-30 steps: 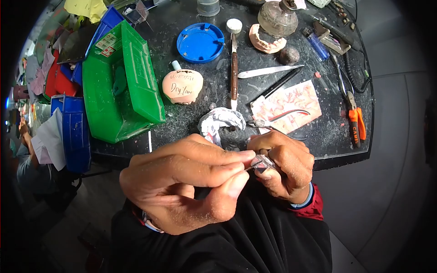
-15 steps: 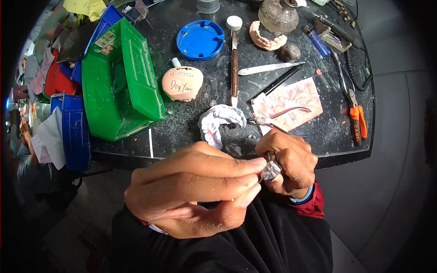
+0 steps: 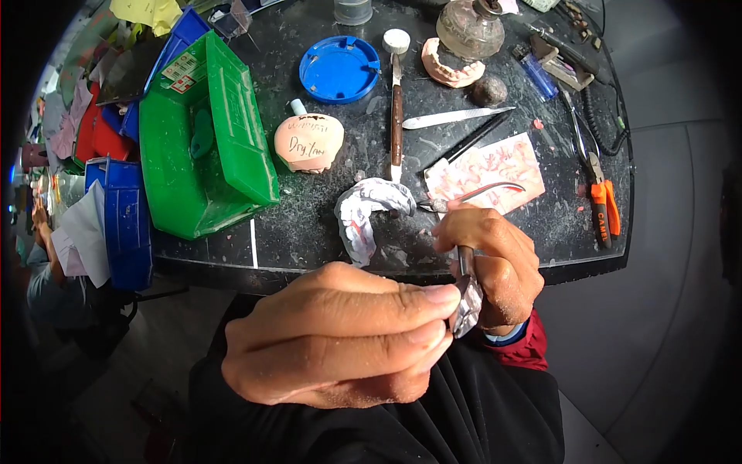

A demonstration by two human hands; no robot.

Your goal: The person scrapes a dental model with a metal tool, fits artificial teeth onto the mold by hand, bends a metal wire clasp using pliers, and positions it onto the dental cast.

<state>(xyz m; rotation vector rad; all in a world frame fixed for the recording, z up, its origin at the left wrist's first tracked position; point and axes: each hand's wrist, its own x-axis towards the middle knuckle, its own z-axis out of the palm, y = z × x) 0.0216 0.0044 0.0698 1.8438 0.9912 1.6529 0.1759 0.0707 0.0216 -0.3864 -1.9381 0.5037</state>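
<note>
My left hand [image 3: 340, 332] is closed in a pinch, its fingertips at a small shiny silver-grey metal piece [image 3: 468, 311]. My right hand [image 3: 498, 267] is curled just beyond, with a short dark metal shaft [image 3: 466, 261] standing up at its fingers, above the shiny piece. Whether shaft and piece are one object I cannot tell. Both hands are in front of the table edge, over a black garment. Close by on the table lie a white-grey horseshoe-shaped dental model [image 3: 357, 213] and pliers [image 3: 487, 189], partly hidden by my right hand.
A green bin [image 3: 251, 147] stands left, beside a pink plaster block [image 3: 309, 145] with handwriting. Further back are a blue round lid [image 3: 340, 69], a brown-handled knife [image 3: 397, 116], a scalpel handle [image 3: 456, 117] and a pink dental model [image 3: 452, 68]. Orange-handled pliers [image 3: 605, 209] lie right.
The shiny metal piece has turned and come slightly lower, and the dark shaft shows more. My right hand has shifted its fingers up a little; my left hand has moved slightly right.
</note>
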